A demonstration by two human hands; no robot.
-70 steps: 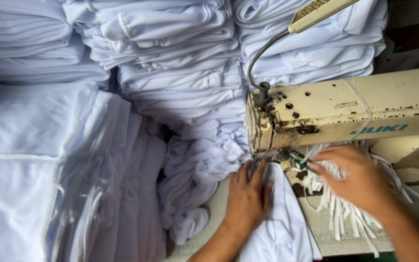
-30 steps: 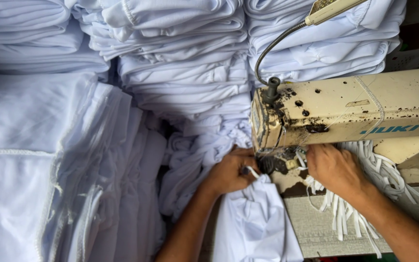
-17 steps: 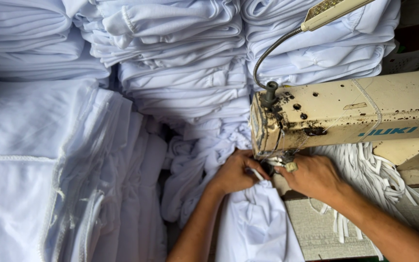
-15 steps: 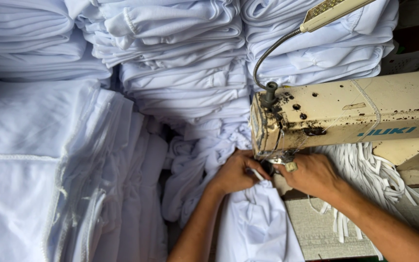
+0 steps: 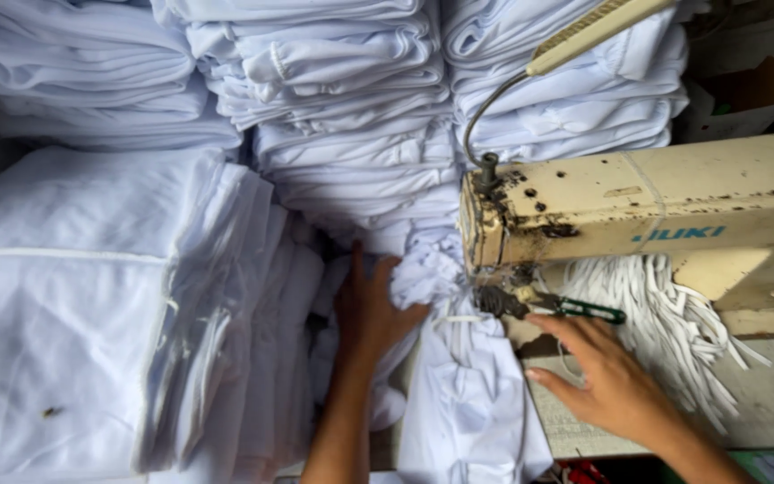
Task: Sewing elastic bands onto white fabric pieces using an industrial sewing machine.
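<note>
A worn cream sewing machine (image 5: pixel 638 211) stands at the right, and a white garment (image 5: pixel 468 403) hangs down from under its needle area. My left hand (image 5: pixel 371 309) lies flat, fingers stretched, on the bunched white cloth (image 5: pixel 423 264) just left of the needle. My right hand (image 5: pixel 606 381) hovers open over the machine bed, fingers spread, holding nothing. Its fingertips are just below small green-handled snips (image 5: pixel 584 311) that lie beside the presser foot.
Tall stacks of folded white garments (image 5: pixel 342 99) fill the back. A big pile of white cloth (image 5: pixel 91 305) lies at the left. A bundle of white fabric strips (image 5: pixel 674 314) drapes under the machine arm. A gooseneck lamp (image 5: pixel 584 31) reaches over the machine.
Both hands have left the needle area. My left hand slid left and now lies flat on the bunched cloth. My right hand pulled back down and right and spread its fingers.
</note>
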